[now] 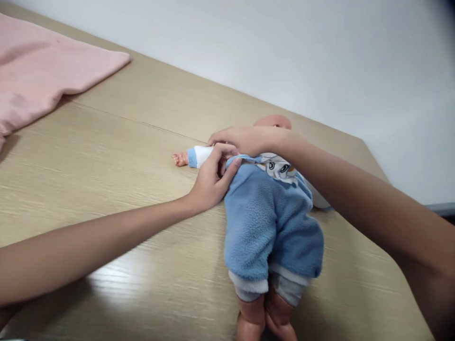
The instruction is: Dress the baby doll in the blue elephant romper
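Observation:
A baby doll (273,227) lies on its back on the wooden table (106,156), feet toward me, dressed in a blue fleece suit with a white printed chest. Its arm in a white sleeve (199,155) sticks out to the left. My left hand (213,177) pinches the blue fabric at the doll's shoulder beside that sleeve. Reaching across the doll's chest from the right, my right hand (245,139) has its fingers closed on the same edge of clothing near the shoulder. The doll's head (273,121) is mostly hidden behind my right hand.
A pink towel (39,71) lies at the far left of the table. A white wall (284,52) runs along the table's far edge. The table's right corner (366,147) is close behind the doll.

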